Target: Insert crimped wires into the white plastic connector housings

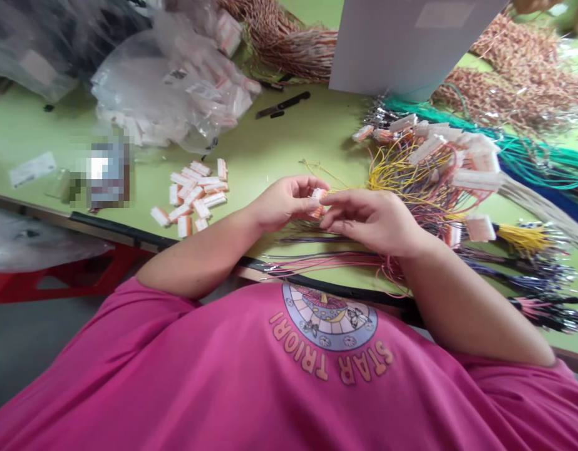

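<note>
My left hand (285,203) pinches a small white-and-orange plastic connector housing (318,195) between thumb and fingers. Against its right side, my right hand (374,219) has its fingertips bent together; whatever they grip is too small to make out. Thin yellow wires (324,169) run just behind both hands. To the left lies a loose pile of similar connector housings (192,191). At the right, a bundle of yellow, pink and dark wires (401,172) carries white connectors (476,181) on its ends. Several pink and dark wires (326,257) lie below my hands near the table edge.
Clear plastic bags of connectors (176,81) fill the back left. A utility knife (283,105) lies behind my hands. A grey-white box (401,47) stands at the back, with twisted wire bundles (293,44) beside it. Green wires (537,150) stretch along the right.
</note>
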`<state>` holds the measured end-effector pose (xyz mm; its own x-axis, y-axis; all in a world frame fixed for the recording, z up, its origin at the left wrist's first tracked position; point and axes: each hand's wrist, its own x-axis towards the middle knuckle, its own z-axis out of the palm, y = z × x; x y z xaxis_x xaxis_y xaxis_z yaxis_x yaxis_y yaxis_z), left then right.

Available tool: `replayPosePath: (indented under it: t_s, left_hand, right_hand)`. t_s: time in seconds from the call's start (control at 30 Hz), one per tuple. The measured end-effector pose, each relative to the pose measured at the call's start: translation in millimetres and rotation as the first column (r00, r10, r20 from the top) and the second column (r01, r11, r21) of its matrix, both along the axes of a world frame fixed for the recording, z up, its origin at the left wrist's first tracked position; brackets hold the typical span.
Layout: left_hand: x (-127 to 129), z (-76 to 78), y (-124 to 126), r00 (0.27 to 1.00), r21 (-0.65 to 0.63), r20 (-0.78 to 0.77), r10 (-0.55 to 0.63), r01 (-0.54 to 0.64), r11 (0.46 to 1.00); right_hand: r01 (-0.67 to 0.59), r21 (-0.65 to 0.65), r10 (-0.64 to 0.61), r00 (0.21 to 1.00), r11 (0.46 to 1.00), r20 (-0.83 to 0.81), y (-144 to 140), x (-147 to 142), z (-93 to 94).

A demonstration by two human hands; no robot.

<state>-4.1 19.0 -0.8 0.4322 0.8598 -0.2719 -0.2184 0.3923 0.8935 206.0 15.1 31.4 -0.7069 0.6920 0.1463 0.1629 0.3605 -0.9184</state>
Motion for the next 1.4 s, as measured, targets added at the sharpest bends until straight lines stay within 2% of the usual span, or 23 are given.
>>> replayPosePath:
  t_s: [0.07,0.13,0.2,0.3,0.43,0.63,0.7,0.8,0.97,1.1,1.2,1.4]
  left_hand:
    - [-1,-1.4,1,1.000,0.007,-0.005,-0.004,0.004,1.000]
    - [-2,-3.1,1,1.000,0.017,-0.021,-0.003,0.003,1.000]
    - [-2,-4.8,1,0.999,0.022,-0.035,0.000,0.001,1.000]
    - [-2,-6.4,0,1.000,0.015,-0.026,0.003,-0.003,1.000]
    - [-2,-6.3,1,1.000,-0.011,0.004,0.005,-0.005,1.000]
    - [-1,-3.8,0,0.999,-0.031,0.035,0.018,-0.017,0.999]
    - [0,-3.2,0,0.999,-0.034,0.033,0.021,-0.020,0.999]
    - [1,-3.1,-1,0.999,-0.038,0.020,0.027,-0.026,0.999]
    - [2,-5.5,-1,0.999,-0.019,0.017,0.040,-0.040,0.999]
    - [2,-8.1,-1,0.998,-0.007,0.003,0.055,-0.055,0.998]
    - [3,-9.2,-2,0.998,0.019,-0.023,0.065,-0.065,0.998]
    - [5,-12.1,-3,0.996,0.061,-0.031,0.089,-0.087,0.994]
  right_hand:
    - [-0.007,-0.141,0.000,0.999,0.990,-0.052,3,2,-0.5]
    - [-0.007,-0.165,0.008,1.000,0.986,0.005,5,4,2.1]
    - [0.050,-0.059,-0.038,0.983,0.997,0.181,6,5,6.7]
    - [0.132,0.198,-0.205,0.884,0.971,0.421,4,7,13.2]
    - [0.180,0.400,-0.374,0.793,0.898,0.481,0,7,15.4]
    - [0.217,0.511,-0.491,0.718,0.832,0.494,-3,2,9.6]
    - [0.225,0.526,-0.515,0.690,0.820,0.508,-3,1,7.3]
    - [0.243,0.502,-0.519,0.665,0.830,0.537,-2,0,5.0]
    - [0.297,0.461,-0.520,0.697,0.836,0.495,-4,-3,2.2]
    - [0.287,0.492,-0.519,0.732,0.822,0.442,-5,-7,-4.2]
    - [0.293,0.510,-0.535,0.725,0.809,0.433,-4,-8,-7.9]
    - [0.315,0.483,-0.542,0.706,0.817,0.456,-2,-7,-5.3]
